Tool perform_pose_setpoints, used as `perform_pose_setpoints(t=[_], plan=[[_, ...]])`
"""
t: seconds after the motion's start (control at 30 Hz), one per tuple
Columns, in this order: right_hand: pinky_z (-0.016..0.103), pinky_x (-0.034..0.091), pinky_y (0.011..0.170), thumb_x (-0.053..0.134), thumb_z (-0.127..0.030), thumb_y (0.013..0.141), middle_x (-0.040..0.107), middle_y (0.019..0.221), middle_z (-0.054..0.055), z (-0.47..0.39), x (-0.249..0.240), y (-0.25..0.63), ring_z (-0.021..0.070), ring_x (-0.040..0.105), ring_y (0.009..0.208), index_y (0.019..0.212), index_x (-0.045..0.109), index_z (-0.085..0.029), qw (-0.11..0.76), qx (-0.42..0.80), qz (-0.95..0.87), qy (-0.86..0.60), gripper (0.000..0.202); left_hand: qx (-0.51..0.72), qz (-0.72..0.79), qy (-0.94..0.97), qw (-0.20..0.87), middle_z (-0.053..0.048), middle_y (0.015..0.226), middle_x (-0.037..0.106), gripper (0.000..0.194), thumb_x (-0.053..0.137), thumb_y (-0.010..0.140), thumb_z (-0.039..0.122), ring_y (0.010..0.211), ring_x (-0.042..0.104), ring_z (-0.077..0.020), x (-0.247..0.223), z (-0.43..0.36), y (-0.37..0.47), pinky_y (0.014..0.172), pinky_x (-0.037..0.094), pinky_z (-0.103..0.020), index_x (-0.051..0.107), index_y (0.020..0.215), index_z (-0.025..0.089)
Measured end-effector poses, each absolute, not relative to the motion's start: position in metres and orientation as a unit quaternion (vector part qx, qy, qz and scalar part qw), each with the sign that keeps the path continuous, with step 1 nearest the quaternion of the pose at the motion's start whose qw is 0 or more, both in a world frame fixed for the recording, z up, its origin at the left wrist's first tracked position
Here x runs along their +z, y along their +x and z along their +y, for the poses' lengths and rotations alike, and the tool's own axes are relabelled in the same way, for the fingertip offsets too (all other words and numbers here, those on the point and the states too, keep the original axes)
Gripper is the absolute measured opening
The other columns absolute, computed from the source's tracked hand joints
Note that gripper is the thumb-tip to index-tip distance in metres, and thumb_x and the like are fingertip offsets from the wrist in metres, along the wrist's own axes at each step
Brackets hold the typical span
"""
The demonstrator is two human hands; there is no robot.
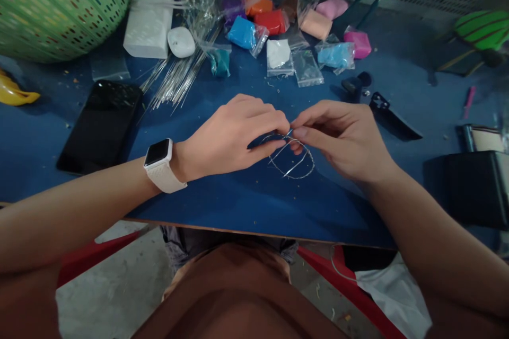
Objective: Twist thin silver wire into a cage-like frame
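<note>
Between my two hands, over the blue table (222, 198), is a twisted silver wire loop (313, 161) with straighter strands crossing it. My left hand (242, 130), with a smartwatch (158, 153) on its wrist, pinches the wire between thumb and forefinger at the loop's upper left. The thumb and fingertips of my right hand (342, 135) close on the wire right beside it, at the top of the loop. The exact crossing under the fingertips is partly hidden. A bundle of straight silver wires (178, 82) lies behind my left hand.
A black phone (101, 124) lies left, near a green basket (63, 5) and a white box (149, 21). Several colourful clay packets, including a red one (271, 22), fill the back. Dark-handled cutters or a similar tool (392, 116) lie right; a black case (477, 185) stands farther right.
</note>
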State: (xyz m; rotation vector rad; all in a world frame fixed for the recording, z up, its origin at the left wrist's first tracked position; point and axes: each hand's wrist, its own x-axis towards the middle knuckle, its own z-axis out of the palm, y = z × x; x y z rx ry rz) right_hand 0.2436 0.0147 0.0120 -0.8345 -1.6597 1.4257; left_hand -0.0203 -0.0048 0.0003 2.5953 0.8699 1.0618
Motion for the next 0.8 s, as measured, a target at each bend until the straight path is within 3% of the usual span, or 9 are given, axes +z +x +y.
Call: perform_pose_setpoints(t=[0.13, 0.27, 0.37, 0.53, 0.7, 0.8], plan=[[0.033, 0.068, 0.068, 0.100, -0.036, 0.100, 0.086, 0.082, -0.002, 0.016, 0.017, 0.246, 0.0170, 0.081, 0.070, 0.101, 0.093, -0.031, 0.385, 0.542, -0.679, -0.313, 0.008, 0.372, 0.280, 0.880, 0.089, 0.000, 0.105, 0.086, 0.013, 0.063, 0.121, 0.028, 0.095, 0.084, -0.0205, -0.001, -0.002, -0.019, 0.098, 0.069, -0.042, 0.074, 0.116, 0.028], [0.028, 0.069, 0.069, 0.102, -0.033, 0.097, 0.087, 0.083, -0.002, 0.016, 0.022, 0.250, 0.0153, 0.081, 0.071, 0.102, 0.093, -0.029, 0.357, 0.576, -0.658, -0.328, 0.012, 0.378, 0.266, 0.881, 0.102, 0.000, 0.103, 0.085, 0.016, 0.062, 0.122, 0.029, 0.095, 0.083, -0.0200, -0.003, 0.002, -0.020, 0.104, 0.069, -0.043, 0.076, 0.114, 0.026], [0.026, 0.069, 0.072, 0.102, -0.031, 0.097, 0.089, 0.086, -0.001, 0.014, 0.023, 0.249, 0.0145, 0.083, 0.074, 0.105, 0.094, -0.028, 0.345, 0.611, -0.629, -0.335, 0.012, 0.381, 0.270, 0.873, 0.141, -0.002, 0.107, 0.086, 0.015, 0.063, 0.121, 0.024, 0.100, 0.084, -0.0202, 0.000, 0.000, -0.018, 0.099, 0.069, -0.039, 0.076, 0.114, 0.025], [0.027, 0.068, 0.066, 0.105, -0.039, 0.094, 0.086, 0.081, 0.001, 0.012, 0.022, 0.242, 0.0154, 0.081, 0.071, 0.097, 0.094, -0.027, 0.353, 0.658, -0.578, -0.331, 0.017, 0.427, 0.281, 0.799, 0.317, -0.010, 0.132, 0.084, 0.002, 0.071, 0.115, 0.023, 0.125, 0.083, -0.0223, 0.006, -0.003, -0.014, 0.110, 0.069, -0.040, 0.073, 0.114, 0.022], [0.026, 0.070, 0.068, 0.104, -0.035, 0.096, 0.085, 0.082, 0.000, 0.011, 0.017, 0.239, 0.0136, 0.081, 0.071, 0.098, 0.092, -0.027, 0.377, 0.685, -0.535, -0.320, 0.015, 0.442, 0.306, 0.704, 0.463, -0.010, 0.135, 0.079, 0.026, 0.079, 0.110, 0.043, 0.129, 0.078, -0.0229, 0.005, -0.003, -0.012, 0.117, 0.067, -0.040, 0.071, 0.124, 0.023], [0.026, 0.071, 0.070, 0.102, -0.033, 0.099, 0.086, 0.083, -0.001, 0.011, 0.016, 0.240, 0.0139, 0.082, 0.073, 0.100, 0.091, -0.027, 0.404, 0.692, -0.515, -0.303, 0.013, 0.478, 0.354, 0.561, 0.576, -0.011, 0.137, 0.076, 0.034, 0.077, 0.108, 0.054, 0.126, 0.078, -0.0254, 0.005, -0.006, -0.010, 0.108, 0.069, -0.041, 0.068, 0.122, 0.023]])
